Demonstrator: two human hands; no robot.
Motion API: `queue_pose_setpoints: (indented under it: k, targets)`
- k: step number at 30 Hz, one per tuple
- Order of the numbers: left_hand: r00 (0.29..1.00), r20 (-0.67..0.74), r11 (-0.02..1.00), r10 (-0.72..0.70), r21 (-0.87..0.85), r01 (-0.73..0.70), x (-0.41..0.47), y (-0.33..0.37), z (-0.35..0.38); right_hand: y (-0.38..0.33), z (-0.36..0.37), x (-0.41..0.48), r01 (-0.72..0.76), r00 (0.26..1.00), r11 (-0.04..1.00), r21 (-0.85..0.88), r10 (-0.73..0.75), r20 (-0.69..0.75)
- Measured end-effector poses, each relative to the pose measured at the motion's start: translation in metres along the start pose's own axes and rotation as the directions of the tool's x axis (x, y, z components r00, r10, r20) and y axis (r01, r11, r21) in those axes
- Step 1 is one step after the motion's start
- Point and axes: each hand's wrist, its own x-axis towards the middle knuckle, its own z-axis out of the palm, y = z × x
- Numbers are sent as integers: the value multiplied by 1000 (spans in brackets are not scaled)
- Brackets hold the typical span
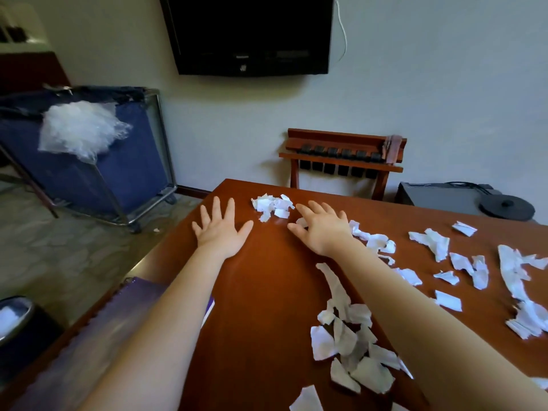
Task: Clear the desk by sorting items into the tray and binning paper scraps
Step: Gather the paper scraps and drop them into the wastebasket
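Torn white paper scraps lie scattered over the brown wooden desk (pixel 267 286). One small heap of scraps (pixel 271 206) sits near the far edge, another pile (pixel 350 342) lies near me, and more scraps (pixel 474 268) spread to the right. My left hand (pixel 221 225) lies flat on the desk with fingers spread, left of the far heap and holding nothing. My right hand (pixel 321 226) reaches forward, palm down with fingers extended, just right of that heap and over a few scraps. A purple spiral notebook (pixel 98 330) rests at the desk's left edge under my left forearm.
A bin with a metal rim (pixel 13 318) stands on the floor at the lower left. A blue laundry cart (pixel 89 155) with a clear plastic bag stands farther left. A wooden luggage rack (pixel 341 161) and a wall television (pixel 252 34) are behind the desk.
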Motion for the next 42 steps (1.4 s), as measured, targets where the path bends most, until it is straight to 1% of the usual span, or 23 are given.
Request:
queue_pose_setpoints:
  k: [2, 3, 7, 10, 13, 19, 23, 28, 33, 37, 40, 42]
  targets:
    - [1000, 18, 999, 15, -47, -14, 10, 4, 3, 0, 3, 7, -7, 999, 1000, 25, 6, 54]
    - [999, 16, 997, 36, -63, -35, 15, 7, 4, 2, 5, 9, 1, 998, 1000, 29, -3, 58]
    - [989, 3, 979, 147, -142, -146, 38, 30, 9, 18, 12, 11, 52, 999, 998, 28, -52, 10]
    - [971, -36, 946, 235, -223, -237, 51, 50, 13, 33, 11, 7, 109, 994, 993, 41, -110, 23]
    - [947, -45, 922, 318, -220, -320, 58, 64, 16, 43, 5, 3, 136, 989, 988, 69, -139, 45]
    - [882, 85, 883, 464, -125, -452, 47, 87, 22, 53, -2, -14, 140, 989, 990, 12, -140, 38]
    - [823, 111, 829, 557, -140, -542, 14, 110, 24, 67, -5, -39, 106, 992, 993, 44, -108, 59]
    - [793, 134, 803, 594, -159, -575, -31, 121, 25, 89, -13, -87, 44, 995, 997, 71, -50, 89]
    - [773, 168, 791, 611, -175, -587, -80, 134, 22, 108, -20, -136, -39, 997, 992, 123, 30, 78]
    - [763, 173, 781, 623, -188, -596, -123, 156, 22, 117, -25, -167, -59, 997, 985, 165, 50, 60]
    - [746, 169, 763, 644, -207, -612, -145, 171, 25, 124, -34, -188, -59, 998, 970, 236, 62, -4]
    - [721, 177, 739, 670, -242, -628, -156, 181, 25, 129, -41, -199, -37, 992, 955, 296, 71, -104]
